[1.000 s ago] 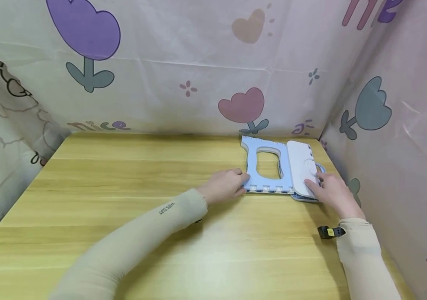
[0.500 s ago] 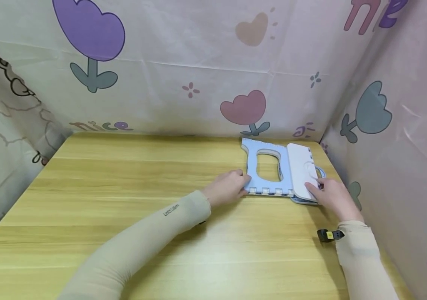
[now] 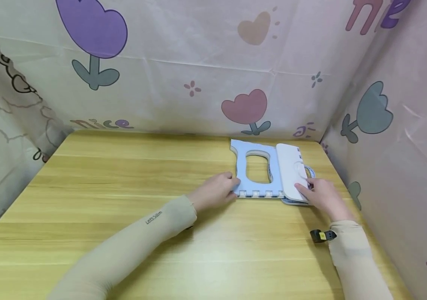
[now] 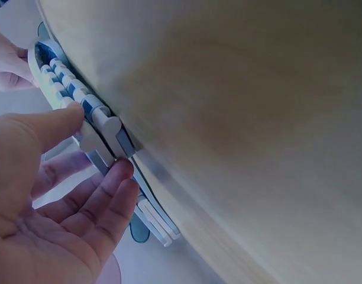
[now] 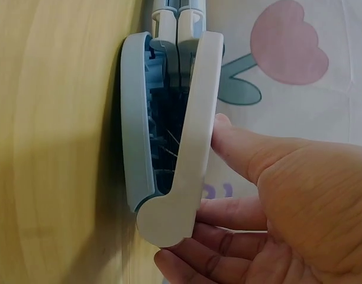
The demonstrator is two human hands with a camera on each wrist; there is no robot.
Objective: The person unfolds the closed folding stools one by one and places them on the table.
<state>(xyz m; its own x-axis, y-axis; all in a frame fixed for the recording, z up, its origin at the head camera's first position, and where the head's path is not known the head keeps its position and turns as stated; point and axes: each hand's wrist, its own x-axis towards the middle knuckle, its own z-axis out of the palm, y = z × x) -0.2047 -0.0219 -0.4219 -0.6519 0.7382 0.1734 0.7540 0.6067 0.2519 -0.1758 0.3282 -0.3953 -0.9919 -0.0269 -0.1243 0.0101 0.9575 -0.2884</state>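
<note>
A folded plastic step stool lies flat on the table in the head view. Its light-blue leg panel (image 3: 258,188) has a rounded cutout, and its white top panel (image 3: 288,171) is at the right. My left hand (image 3: 215,190) pinches the leg panel's left end; in the left wrist view the thumb lies on one side of the folded legs (image 4: 101,127) and the fingertips on the other. At the opposite end my right hand (image 3: 325,198) grips the stool, thumb on the white panel (image 5: 199,118), fingers by the rounded hinge end. A blue handle loop (image 3: 312,170) sticks out beside it.
The wood-grain table (image 3: 142,175) reaches back to a printed fabric curtain (image 3: 161,62), with another curtain (image 3: 397,166) close along the right side. A black strap device (image 3: 322,236) is on the right wrist.
Both hands and the step stool have shifted a little to the left across the table in the last half second. Earlier, my right thumb and fingers drew in closer on the stool's end.
</note>
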